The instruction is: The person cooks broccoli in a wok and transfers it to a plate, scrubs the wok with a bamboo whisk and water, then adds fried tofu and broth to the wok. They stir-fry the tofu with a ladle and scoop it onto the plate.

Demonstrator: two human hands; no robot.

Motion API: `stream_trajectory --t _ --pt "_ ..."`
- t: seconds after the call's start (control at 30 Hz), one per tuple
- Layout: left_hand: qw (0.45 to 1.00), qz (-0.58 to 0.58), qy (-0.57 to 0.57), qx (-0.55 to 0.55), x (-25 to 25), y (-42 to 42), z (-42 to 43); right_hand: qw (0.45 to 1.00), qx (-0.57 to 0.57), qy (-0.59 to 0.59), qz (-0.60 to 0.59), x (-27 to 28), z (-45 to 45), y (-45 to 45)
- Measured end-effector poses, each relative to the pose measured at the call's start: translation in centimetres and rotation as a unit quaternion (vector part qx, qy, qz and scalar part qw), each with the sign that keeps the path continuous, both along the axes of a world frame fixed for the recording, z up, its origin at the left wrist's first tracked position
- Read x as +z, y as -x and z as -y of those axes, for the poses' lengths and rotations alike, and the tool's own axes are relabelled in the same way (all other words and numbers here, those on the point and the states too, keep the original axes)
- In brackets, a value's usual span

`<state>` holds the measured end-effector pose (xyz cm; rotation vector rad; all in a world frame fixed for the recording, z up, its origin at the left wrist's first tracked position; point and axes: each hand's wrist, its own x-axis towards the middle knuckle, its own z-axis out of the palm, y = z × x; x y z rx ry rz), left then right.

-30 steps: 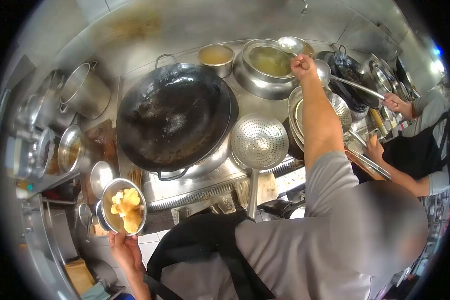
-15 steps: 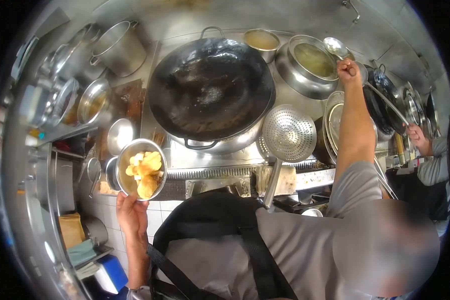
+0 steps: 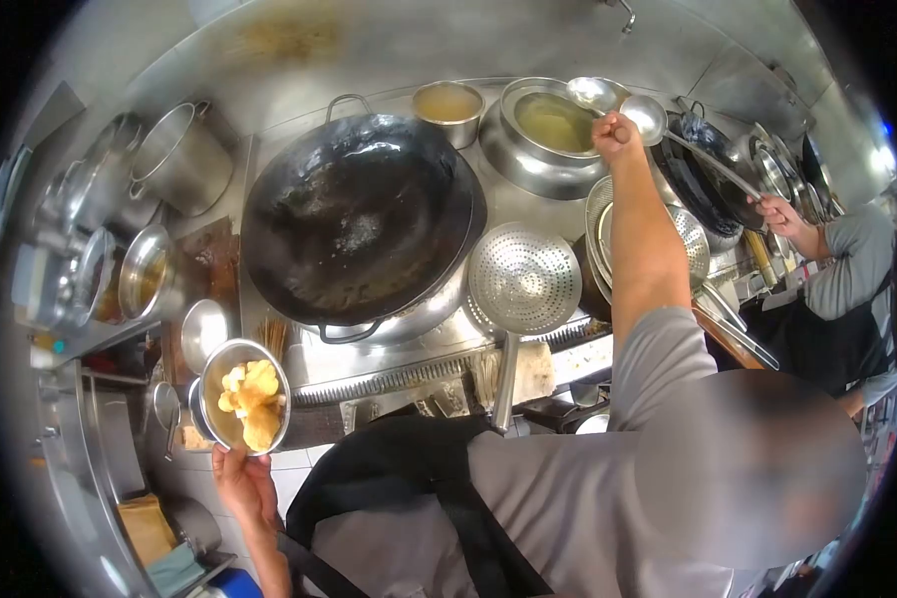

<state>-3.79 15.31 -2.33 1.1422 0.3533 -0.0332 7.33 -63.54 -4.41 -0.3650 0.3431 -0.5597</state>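
Note:
My left hand (image 3: 242,480) grips a round metal bowl (image 3: 285,389) by its lower rim. Yellow, lumpy food pieces (image 3: 251,401) lie in it. Stretched forward, my right hand (image 3: 617,137) is closed around the handle of a metal ladle (image 3: 590,93). The ladle's head is at the right rim of a metal pot (image 3: 513,103) of yellowish liquid; I cannot tell if they touch. To the left of that pot stands a large black wok (image 3: 359,219), with a sheen on its inner surface.
A perforated skimmer (image 3: 524,279) lies right of the wok, handle toward me. Behind the wok is a small pot of brownish liquid (image 3: 448,104). At right, a co-worker's hand (image 3: 782,214) holds another long-handled ladle (image 3: 644,119) near mine. Stacked pots (image 3: 184,159) stand at left.
The camera view has shifted, so the stove appears further left and lower. The co-worker's ladle head now shows beside my right hand. Both my hands keep their holds.

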Motion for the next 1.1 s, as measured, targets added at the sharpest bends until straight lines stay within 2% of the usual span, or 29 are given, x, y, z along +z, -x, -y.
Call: stream_trajectory --t 0.17,0.27,0.4,0.5,0.77,1.1 --pt "1.0 0.011 0.001 0.001 -0.4 0.0 -0.2 0.999 0.022 -0.041 -0.013 0.2 0.4 -0.2" --pt "1.0 -0.015 -0.011 -0.011 -0.4 0.0 -0.6 1.0 -0.001 -0.022 0.002 0.8 0.9 -0.9" --pt "0.999 0.003 -0.012 -0.03 -0.2 -0.2 -0.2 0.999 -0.044 -0.013 0.02 4.2 -0.4 -1.2" --pt "0.999 0.015 -0.011 -0.029 -0.5 -0.2 -0.5 0.997 -0.009 -0.027 0.072 6.1 0.5 -1.3" --pt "1.0 -0.014 -0.018 -0.01 -0.5 -0.2 -0.8 0.999 -0.036 -0.008 0.034 11.8 -0.2 -0.6" --pt "1.0 -0.01 -0.003 -0.018 0.1 0.1 -0.2 0.999 -0.013 -0.034 0.028 10.3 0.8 -0.1"
